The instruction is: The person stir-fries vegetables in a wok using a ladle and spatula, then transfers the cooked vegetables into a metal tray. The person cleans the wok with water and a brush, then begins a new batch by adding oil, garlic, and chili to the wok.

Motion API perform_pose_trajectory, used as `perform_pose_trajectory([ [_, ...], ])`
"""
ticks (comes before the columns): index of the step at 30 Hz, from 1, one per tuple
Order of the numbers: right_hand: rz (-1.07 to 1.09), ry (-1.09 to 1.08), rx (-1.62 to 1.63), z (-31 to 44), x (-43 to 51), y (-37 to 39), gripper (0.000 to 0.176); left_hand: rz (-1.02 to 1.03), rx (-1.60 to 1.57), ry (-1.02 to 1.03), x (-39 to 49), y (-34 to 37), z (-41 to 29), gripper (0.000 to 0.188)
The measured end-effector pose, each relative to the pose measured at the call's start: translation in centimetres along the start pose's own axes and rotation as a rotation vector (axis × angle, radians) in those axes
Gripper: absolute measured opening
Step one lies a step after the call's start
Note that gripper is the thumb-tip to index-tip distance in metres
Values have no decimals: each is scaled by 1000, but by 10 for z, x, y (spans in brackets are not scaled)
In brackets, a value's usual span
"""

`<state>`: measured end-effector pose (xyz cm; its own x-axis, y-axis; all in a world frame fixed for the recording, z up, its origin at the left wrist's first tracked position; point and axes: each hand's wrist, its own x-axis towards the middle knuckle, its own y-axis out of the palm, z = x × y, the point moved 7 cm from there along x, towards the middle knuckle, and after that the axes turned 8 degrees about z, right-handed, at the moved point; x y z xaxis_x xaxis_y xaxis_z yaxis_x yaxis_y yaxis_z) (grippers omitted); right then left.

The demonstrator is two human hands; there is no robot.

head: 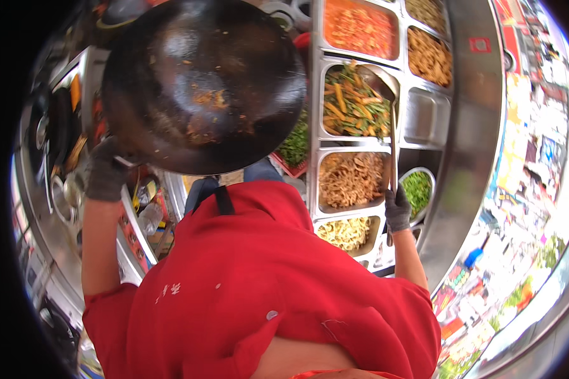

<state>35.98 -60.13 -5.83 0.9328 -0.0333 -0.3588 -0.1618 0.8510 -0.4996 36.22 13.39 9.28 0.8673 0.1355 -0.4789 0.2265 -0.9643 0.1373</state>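
My left hand (106, 169), in a dark grey glove, grips the handle of a large black wok (237, 85). The wok is lifted before me, its inside facing up with only food scraps on it. On the other side, my gloved right hand (397, 208) is closed around the long handle of a metal ladle (392, 142). The ladle's bowl rests at the upper right corner of a steel pan of stir-fried orange strips and greens (353, 106). A pan of cooked shredded food (353, 180) lies just left of my right hand.
More steel pans hold food in red sauce (360, 28), brown pieces (430, 57) and pale noodle-like strips (345, 233). Chopped greens (416, 189) fill an oval dish beside my right hand. A steel ledge (472, 123) runs along the right. Leafy greens (294, 147) sit low behind the wok.
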Motion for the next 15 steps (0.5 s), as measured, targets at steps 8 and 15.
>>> perform_pose_trajectory([
  [8, 837, 40, 92, 117, 15, 85, 45, -171, -389, 133, -130, 22, 108, 17],
  [15, 1092, 78, -330, 181, -20, 136, 54, -604, -888, -34, -283, 57, 217, 10],
])
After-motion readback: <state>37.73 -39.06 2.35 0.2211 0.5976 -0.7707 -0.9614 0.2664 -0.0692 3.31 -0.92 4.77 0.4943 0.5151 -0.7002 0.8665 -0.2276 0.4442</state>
